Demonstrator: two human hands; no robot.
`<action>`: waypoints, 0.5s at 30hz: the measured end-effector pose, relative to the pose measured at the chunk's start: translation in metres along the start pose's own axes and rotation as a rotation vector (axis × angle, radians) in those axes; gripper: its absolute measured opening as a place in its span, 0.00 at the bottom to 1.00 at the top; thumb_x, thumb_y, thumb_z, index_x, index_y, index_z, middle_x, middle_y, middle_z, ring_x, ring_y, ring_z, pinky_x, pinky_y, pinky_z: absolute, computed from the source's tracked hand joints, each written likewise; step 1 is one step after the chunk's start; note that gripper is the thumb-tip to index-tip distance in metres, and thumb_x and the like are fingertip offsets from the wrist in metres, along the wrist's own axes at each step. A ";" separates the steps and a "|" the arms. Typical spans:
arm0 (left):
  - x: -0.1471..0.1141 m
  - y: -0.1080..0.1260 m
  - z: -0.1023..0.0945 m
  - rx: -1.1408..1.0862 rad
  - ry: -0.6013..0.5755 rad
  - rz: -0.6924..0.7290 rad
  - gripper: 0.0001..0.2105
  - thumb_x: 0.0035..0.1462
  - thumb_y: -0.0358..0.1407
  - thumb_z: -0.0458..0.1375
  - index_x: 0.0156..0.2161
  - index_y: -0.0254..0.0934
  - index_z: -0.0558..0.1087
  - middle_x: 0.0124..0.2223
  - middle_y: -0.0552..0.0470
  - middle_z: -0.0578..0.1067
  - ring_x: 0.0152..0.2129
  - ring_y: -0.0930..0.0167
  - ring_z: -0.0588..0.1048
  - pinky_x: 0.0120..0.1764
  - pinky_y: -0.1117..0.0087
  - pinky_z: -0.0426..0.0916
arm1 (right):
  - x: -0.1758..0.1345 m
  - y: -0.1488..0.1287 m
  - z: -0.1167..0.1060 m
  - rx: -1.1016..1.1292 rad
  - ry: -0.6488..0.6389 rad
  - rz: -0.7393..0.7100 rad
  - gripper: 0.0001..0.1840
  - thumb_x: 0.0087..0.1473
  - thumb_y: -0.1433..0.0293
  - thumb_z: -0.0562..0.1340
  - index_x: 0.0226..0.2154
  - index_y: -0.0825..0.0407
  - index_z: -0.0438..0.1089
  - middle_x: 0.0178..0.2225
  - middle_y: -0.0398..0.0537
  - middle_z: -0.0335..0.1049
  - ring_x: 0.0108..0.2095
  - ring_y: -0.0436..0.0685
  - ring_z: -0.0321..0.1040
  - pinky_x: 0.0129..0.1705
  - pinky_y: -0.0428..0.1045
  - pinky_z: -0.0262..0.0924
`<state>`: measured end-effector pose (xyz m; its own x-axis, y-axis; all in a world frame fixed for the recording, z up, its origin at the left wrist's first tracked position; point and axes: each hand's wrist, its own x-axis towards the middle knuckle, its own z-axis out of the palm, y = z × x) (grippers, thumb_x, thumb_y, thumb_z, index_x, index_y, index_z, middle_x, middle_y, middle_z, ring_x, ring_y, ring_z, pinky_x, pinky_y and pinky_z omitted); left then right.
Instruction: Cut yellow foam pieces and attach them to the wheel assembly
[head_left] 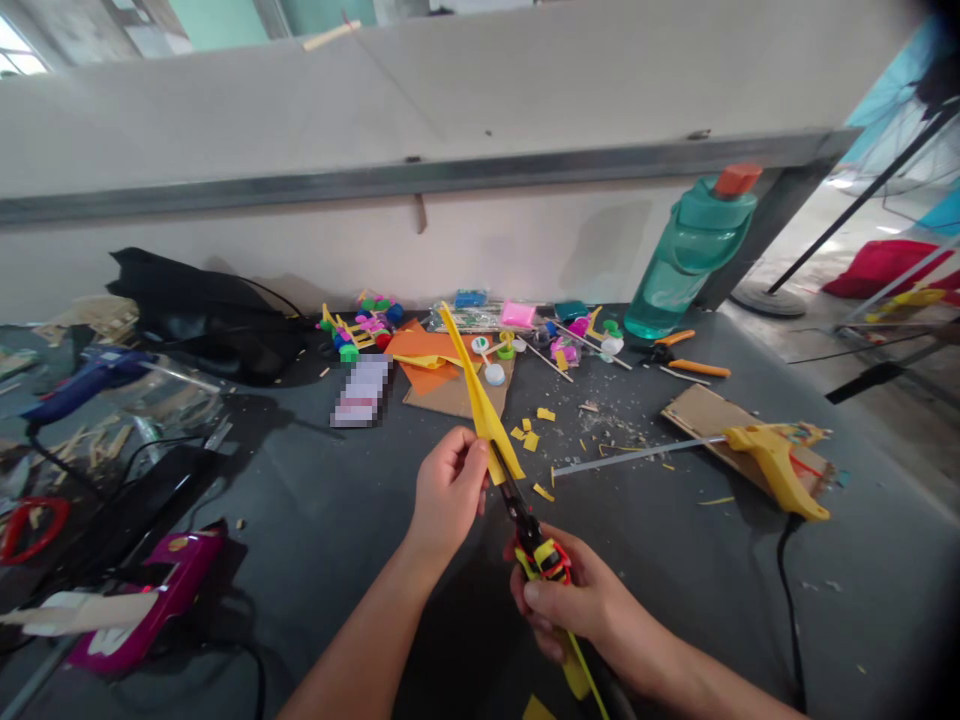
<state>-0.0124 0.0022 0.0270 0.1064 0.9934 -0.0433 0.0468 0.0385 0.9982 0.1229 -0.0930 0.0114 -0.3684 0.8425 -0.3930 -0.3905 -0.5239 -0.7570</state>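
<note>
My left hand (450,490) is closed, pinching the lower end of a folded yellow paper strip (472,385) that points up and away. In my right hand (566,590) is a pair of scissors (521,515) with black and yellow handles. Their dark blades reach into the strip's lower edge, right beside my left fingertips. Fingers hide part of the handles. Small yellow paper scraps (531,440) lie on the dark table just beyond.
A yellow glue gun (772,460) rests on cardboard at right, its cord trailing forward. Behind stand a teal bottle (686,260) and orange-handled pliers (679,350). Orange paper (420,350) and colourful craft pieces (367,325) lie ahead. At left are a blue glue gun (90,385) and a magenta device (161,590).
</note>
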 end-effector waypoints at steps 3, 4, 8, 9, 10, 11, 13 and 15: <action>0.000 -0.001 0.000 -0.011 -0.003 -0.018 0.14 0.55 0.42 0.54 0.24 0.38 0.61 0.17 0.62 0.62 0.09 0.80 0.60 0.12 0.79 0.55 | 0.001 0.001 0.001 0.016 0.002 -0.007 0.21 0.42 0.63 0.67 0.38 0.53 0.63 0.24 0.39 0.63 0.17 0.44 0.55 0.16 0.42 0.52; 0.000 -0.001 0.001 -0.013 -0.008 -0.021 0.13 0.55 0.42 0.54 0.24 0.38 0.61 0.16 0.62 0.62 0.09 0.80 0.60 0.12 0.79 0.55 | 0.002 0.001 0.001 0.026 0.002 -0.013 0.21 0.42 0.63 0.67 0.38 0.53 0.63 0.23 0.39 0.63 0.16 0.44 0.55 0.16 0.42 0.52; -0.001 -0.002 0.001 -0.010 -0.025 -0.031 0.13 0.55 0.42 0.54 0.24 0.38 0.61 0.16 0.62 0.61 0.09 0.79 0.60 0.12 0.79 0.55 | 0.003 0.002 0.002 0.044 0.018 -0.022 0.22 0.41 0.62 0.68 0.37 0.53 0.63 0.23 0.39 0.62 0.16 0.44 0.54 0.15 0.41 0.53; -0.001 -0.002 0.001 -0.009 -0.025 -0.031 0.13 0.55 0.42 0.54 0.24 0.38 0.61 0.16 0.61 0.61 0.09 0.79 0.60 0.12 0.79 0.55 | 0.003 0.002 0.002 0.036 0.021 -0.019 0.22 0.41 0.62 0.68 0.37 0.53 0.63 0.23 0.39 0.62 0.16 0.44 0.54 0.15 0.41 0.53; -0.001 -0.001 0.001 -0.009 -0.025 -0.031 0.13 0.56 0.42 0.54 0.24 0.38 0.61 0.16 0.61 0.61 0.09 0.79 0.60 0.12 0.79 0.55 | 0.003 0.003 0.002 0.026 0.022 -0.017 0.22 0.41 0.62 0.68 0.37 0.53 0.63 0.23 0.39 0.62 0.16 0.44 0.54 0.15 0.41 0.52; -0.001 -0.001 0.001 -0.008 -0.026 -0.029 0.13 0.56 0.42 0.54 0.24 0.38 0.61 0.16 0.61 0.61 0.09 0.79 0.60 0.12 0.79 0.55 | 0.004 0.003 0.002 0.017 0.021 -0.016 0.22 0.41 0.61 0.68 0.37 0.53 0.63 0.23 0.39 0.62 0.16 0.44 0.54 0.15 0.41 0.52; 0.000 -0.001 0.002 -0.009 -0.028 -0.025 0.13 0.56 0.42 0.54 0.24 0.38 0.61 0.16 0.62 0.61 0.09 0.79 0.60 0.12 0.79 0.55 | 0.004 0.003 0.002 0.019 0.023 -0.017 0.21 0.41 0.62 0.67 0.37 0.53 0.63 0.23 0.39 0.62 0.16 0.44 0.54 0.15 0.41 0.52; 0.000 -0.002 0.002 -0.006 -0.036 -0.026 0.13 0.56 0.41 0.53 0.24 0.38 0.60 0.16 0.62 0.61 0.09 0.80 0.59 0.12 0.80 0.55 | 0.004 0.003 0.002 0.039 0.028 -0.022 0.21 0.41 0.63 0.67 0.36 0.53 0.62 0.22 0.39 0.63 0.16 0.44 0.53 0.15 0.41 0.52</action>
<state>-0.0107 0.0015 0.0252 0.1406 0.9876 -0.0704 0.0438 0.0648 0.9969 0.1190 -0.0913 0.0087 -0.3353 0.8570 -0.3913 -0.4315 -0.5089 -0.7448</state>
